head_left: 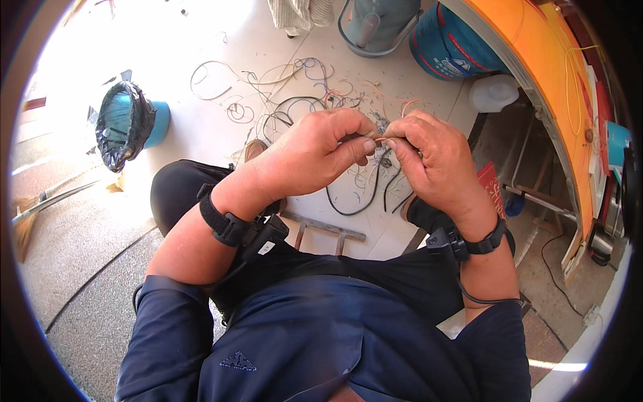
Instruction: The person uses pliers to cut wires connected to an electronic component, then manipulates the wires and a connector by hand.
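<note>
My left hand (321,151) and my right hand (432,151) meet fingertip to fingertip above the floor. Between the pinched thumbs and fingers a short bit of copper-coloured wire (382,139) shows. Each hand is closed on one side of it. Most of the wire is hidden by my fingers. Below the hands a black cable (353,213) hangs or lies in a loop; whether it joins the held wire I cannot tell. Beyond them, loose wires (284,75) and small clippings lie tangled on the pale tiles. Black straps with small dark devices circle both forearms.
A blue bin with a black liner (124,127) stands at left, with a broom (27,228) nearer me. At the back are a grey bucket (378,30) and a blue bucket (445,43). A white jug (494,92) sits beside the orange panel (559,74) at right.
</note>
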Tool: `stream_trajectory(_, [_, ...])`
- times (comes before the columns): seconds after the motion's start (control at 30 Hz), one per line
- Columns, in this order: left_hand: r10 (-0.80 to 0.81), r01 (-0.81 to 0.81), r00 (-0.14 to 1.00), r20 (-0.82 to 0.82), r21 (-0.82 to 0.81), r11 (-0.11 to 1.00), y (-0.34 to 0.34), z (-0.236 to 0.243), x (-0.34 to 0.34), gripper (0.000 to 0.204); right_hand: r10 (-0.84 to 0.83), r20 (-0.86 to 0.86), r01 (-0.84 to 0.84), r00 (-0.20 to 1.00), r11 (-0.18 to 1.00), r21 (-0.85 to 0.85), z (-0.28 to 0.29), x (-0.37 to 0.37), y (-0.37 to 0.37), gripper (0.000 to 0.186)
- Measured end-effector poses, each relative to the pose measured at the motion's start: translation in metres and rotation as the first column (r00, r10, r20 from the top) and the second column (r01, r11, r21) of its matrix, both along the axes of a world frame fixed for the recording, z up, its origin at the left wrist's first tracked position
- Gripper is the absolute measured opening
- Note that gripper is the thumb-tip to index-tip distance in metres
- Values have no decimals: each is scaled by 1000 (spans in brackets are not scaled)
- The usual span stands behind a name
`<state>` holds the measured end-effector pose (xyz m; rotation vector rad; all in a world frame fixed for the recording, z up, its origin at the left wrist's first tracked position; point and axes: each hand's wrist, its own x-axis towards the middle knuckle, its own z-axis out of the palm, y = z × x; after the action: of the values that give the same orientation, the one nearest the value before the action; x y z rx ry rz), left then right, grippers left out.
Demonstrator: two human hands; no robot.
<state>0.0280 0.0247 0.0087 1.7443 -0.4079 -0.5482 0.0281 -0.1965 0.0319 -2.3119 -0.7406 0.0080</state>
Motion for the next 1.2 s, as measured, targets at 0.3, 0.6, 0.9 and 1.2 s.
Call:
stream_trajectory(0.3, [-13, 10, 999, -31, -99, 995, -3, 8, -3, 8, -35, 33, 24, 999, 957, 289, -4, 5, 2, 20])
stream_trajectory(0.6, [101, -91, 992, 69, -135, 987, -8, 6, -7, 8, -121, 283, 60, 951, 974, 218, -3, 2, 8, 20])
stream_trajectory(0.9, [133, -101, 960, 248, -139, 985, -10, 2, -8, 5, -99, 192, 44, 976, 962, 271, -4, -6, 14, 19])
stream_trajectory(1.2, [111, -80, 933, 343, -103, 991, -12, 0, -9, 7, -134, 88, 102, 987, 949, 297, -4, -11, 14, 18])
